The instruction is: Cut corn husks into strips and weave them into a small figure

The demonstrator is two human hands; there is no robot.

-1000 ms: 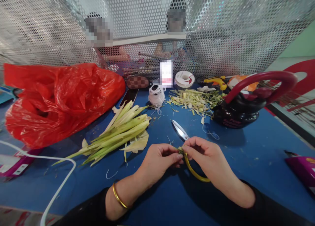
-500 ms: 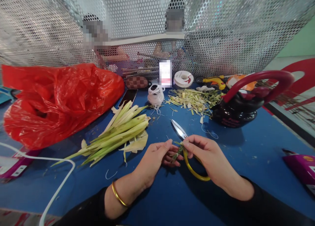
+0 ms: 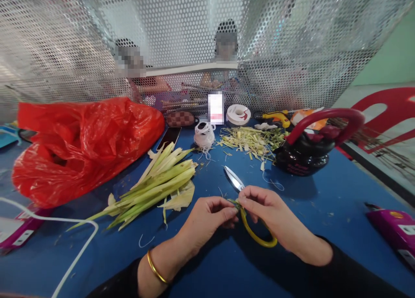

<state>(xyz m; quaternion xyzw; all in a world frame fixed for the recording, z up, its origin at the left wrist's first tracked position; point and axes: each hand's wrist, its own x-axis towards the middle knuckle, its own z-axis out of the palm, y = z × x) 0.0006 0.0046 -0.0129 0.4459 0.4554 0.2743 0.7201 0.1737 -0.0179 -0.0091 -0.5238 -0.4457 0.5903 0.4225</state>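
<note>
My left hand (image 3: 212, 218), with a gold bangle at the wrist, pinches a small green plant piece (image 3: 234, 203) between thumb and fingers. Most of that piece is hidden behind the fingers. My right hand (image 3: 267, 207) is closed around yellow-handled scissors (image 3: 234, 179), whose blades point away and to the left. Its thumb and forefinger also pinch the far end of the green piece, close to the left fingertips. Left of my hands lies a bundle of pale green leaf strips (image 3: 158, 183) on the blue table (image 3: 207, 267).
A red plastic bag (image 3: 87, 146) fills the far left. Behind my hands stand a white string cone (image 3: 204, 137), a spool (image 3: 238, 115) and plant scraps (image 3: 248, 140). A black pot with a red handle (image 3: 303, 157) stands right. Two people sit behind the perforated screen (image 3: 181, 25).
My left fingers have closed over the green piece, which earlier hung visibly across them. The right hand still holds the scissors. The view has tilted upward slightly.
</note>
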